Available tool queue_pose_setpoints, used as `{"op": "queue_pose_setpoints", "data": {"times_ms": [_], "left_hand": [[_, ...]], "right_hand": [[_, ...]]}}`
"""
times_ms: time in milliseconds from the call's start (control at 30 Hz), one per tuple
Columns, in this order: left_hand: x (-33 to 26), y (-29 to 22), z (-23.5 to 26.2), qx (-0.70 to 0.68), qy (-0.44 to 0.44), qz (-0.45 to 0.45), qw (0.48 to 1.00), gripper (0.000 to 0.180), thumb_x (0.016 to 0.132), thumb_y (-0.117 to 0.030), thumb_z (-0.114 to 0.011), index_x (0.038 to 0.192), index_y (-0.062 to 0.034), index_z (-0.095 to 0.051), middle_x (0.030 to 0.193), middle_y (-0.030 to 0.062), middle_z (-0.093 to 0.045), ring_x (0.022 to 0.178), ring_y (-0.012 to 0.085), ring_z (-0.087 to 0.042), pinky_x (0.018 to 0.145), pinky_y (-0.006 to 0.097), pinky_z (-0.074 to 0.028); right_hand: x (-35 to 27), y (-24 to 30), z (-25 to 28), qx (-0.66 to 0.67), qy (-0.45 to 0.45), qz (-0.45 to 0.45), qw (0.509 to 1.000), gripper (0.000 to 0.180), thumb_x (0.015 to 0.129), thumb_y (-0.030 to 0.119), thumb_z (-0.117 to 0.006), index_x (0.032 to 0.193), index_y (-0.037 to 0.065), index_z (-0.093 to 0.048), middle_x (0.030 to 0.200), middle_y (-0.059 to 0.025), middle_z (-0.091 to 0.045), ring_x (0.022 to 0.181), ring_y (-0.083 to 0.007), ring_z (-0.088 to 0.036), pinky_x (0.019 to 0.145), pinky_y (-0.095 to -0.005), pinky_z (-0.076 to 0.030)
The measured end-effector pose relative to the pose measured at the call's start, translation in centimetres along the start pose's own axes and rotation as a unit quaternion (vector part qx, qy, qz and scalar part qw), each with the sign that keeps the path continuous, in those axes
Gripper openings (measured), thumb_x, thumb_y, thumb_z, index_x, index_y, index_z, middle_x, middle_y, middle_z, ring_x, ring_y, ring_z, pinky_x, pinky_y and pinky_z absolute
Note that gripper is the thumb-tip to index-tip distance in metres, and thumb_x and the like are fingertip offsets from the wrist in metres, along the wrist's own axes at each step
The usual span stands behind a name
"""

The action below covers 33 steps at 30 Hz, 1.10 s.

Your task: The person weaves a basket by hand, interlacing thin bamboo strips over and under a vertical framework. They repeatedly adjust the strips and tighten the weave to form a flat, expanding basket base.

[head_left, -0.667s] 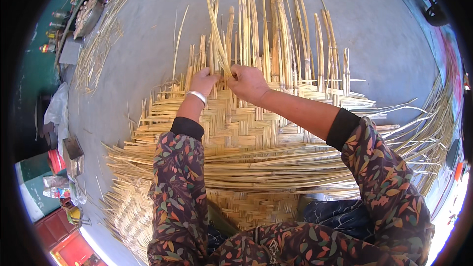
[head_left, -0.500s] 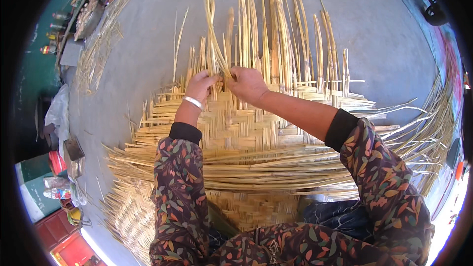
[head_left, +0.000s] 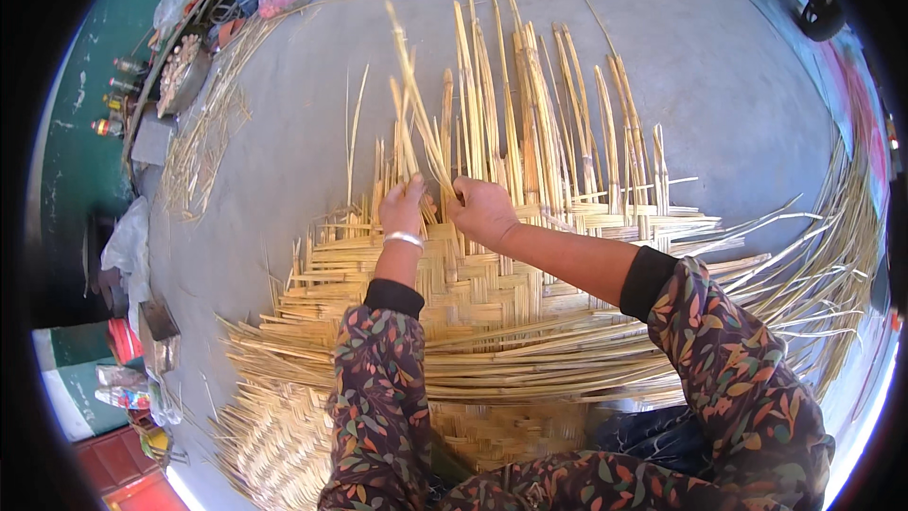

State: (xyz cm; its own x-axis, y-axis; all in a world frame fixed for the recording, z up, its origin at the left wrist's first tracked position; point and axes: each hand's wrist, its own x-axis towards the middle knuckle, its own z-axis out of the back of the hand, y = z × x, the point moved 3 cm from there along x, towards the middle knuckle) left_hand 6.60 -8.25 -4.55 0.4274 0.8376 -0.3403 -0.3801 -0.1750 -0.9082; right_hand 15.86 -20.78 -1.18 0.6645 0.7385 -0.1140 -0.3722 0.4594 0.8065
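A half-woven mat [head_left: 492,284] of flat yellow reed strips lies on the floor before me, with upright strips [head_left: 530,123] fanning out at its far edge. My left hand [head_left: 403,208], a silver bracelet at its wrist, is closed on reed strips [head_left: 402,128] near that edge. Just to its right, my right hand [head_left: 480,212] is closed round another strip [head_left: 430,137], which leans up to the left and crosses behind the left hand's strips. The fingertips of both hands are partly hidden.
Loose long reeds [head_left: 832,265] are heaped at the right. A thin bundle of reeds [head_left: 208,151] lies at the far left, beside bottles [head_left: 113,104] and a pan [head_left: 187,76]. A plastic bag [head_left: 128,246] sits by the left wall. Grey floor [head_left: 284,95] surrounds the mat.
The view has tilted, so the scene sits lower. My left hand has turned more upright. The strips held by my two hands have spread apart at the top.
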Motion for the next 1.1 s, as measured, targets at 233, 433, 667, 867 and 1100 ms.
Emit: {"op": "queue_pose_setpoints", "data": {"times_ms": [233, 433, 667, 867, 1100], "left_hand": [[-0.4, -1.1, -0.1, -0.136, 0.074, 0.128, 0.980, 0.036, 0.085, -0.032, -0.065, 0.089, 0.0026, -0.059, 0.073, 0.0111, -0.060, 0.068, 0.0193, -0.060, 0.055, 0.032, -0.052], [1.2, -1.4, -0.8, 0.043, -0.026, 0.130, 0.990, 0.038, 0.086, -0.035, -0.063, 0.086, 0.0036, -0.063, 0.075, 0.0096, -0.063, 0.063, 0.0199, -0.061, 0.055, 0.033, -0.049], [0.2, 0.3, 0.8, -0.224, 0.101, 0.098, 0.964, 0.043, 0.084, -0.038, -0.065, 0.103, -0.0005, -0.057, 0.091, 0.0104, -0.063, 0.072, 0.0192, -0.061, 0.060, 0.032, -0.051], [0.6, 0.0, 1.3, -0.245, 0.182, 0.086, 0.948, 0.070, 0.089, -0.062, -0.036, 0.118, 0.0004, -0.050, 0.106, 0.0154, -0.060, 0.100, 0.0251, -0.055, 0.094, 0.039, -0.042], [-1.3, -0.6, 4.6, -0.304, 0.125, -0.001, 0.944, 0.018, 0.087, -0.007, -0.061, 0.104, -0.0043, -0.062, 0.090, 0.0017, -0.062, 0.076, 0.0106, -0.058, 0.073, 0.029, -0.051]], "right_hand": [[0.2, -0.4, 0.1, -0.019, 0.001, -0.012, 1.000, 0.021, 0.077, 0.022, -0.054, 0.077, 0.001, -0.055, 0.072, -0.0223, -0.059, 0.070, -0.0403, -0.058, 0.067, -0.0466, -0.046], [-0.1, 1.0, 0.4, 0.016, 0.015, -0.023, 0.999, 0.021, 0.077, 0.022, -0.053, 0.078, 0.001, -0.055, 0.073, -0.0221, -0.060, 0.071, -0.0404, -0.058, 0.068, -0.0470, -0.047], [0.6, 0.9, 0.4, -0.026, 0.083, -0.047, 0.995, 0.019, 0.079, 0.021, -0.053, 0.082, 0.002, -0.056, 0.078, -0.0207, -0.061, 0.077, -0.0383, -0.059, 0.071, -0.0458, -0.047], [0.0, 1.1, -1.0, -0.126, 0.141, 0.062, 0.980, 0.020, 0.084, 0.017, -0.047, 0.091, 0.005, -0.062, 0.090, -0.0152, -0.064, 0.089, -0.0311, -0.062, 0.077, -0.0441, -0.049], [2.6, 1.0, -0.1, -0.105, 0.296, 0.059, 0.947, 0.022, 0.084, 0.019, -0.052, 0.099, 0.010, -0.064, 0.092, -0.0124, -0.065, 0.089, -0.0283, -0.062, 0.078, -0.0408, -0.048]]}}
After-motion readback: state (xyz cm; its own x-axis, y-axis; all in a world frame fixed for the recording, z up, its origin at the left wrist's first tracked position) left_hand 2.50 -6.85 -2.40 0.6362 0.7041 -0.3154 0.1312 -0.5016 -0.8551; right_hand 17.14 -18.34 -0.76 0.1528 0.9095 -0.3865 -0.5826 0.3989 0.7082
